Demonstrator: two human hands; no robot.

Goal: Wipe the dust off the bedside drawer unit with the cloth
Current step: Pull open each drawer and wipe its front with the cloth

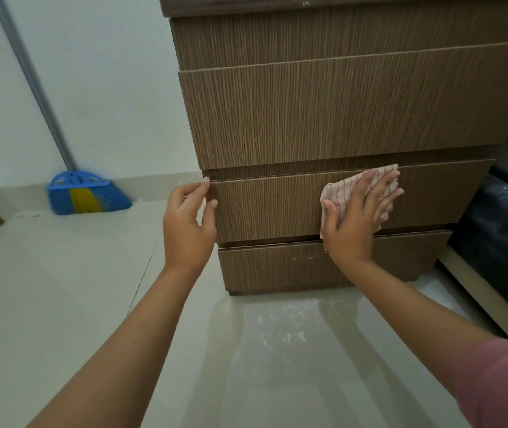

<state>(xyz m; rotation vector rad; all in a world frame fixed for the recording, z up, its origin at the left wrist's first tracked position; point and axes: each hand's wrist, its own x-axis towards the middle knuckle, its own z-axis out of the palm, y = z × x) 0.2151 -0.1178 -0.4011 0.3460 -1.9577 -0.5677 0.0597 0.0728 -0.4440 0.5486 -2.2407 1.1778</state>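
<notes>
Right hand, fingers straight, presses the red-striped white cloth flat on the brown wood-grain drawer unit; at nine o'clock, left hand pinches the drawer's edge.

The drawer unit shows matt, fine-grained wood veneer. On its front lies a thin woven cloth. Left of it, a plastic broom; below, a glossy tiled floor.
</notes>
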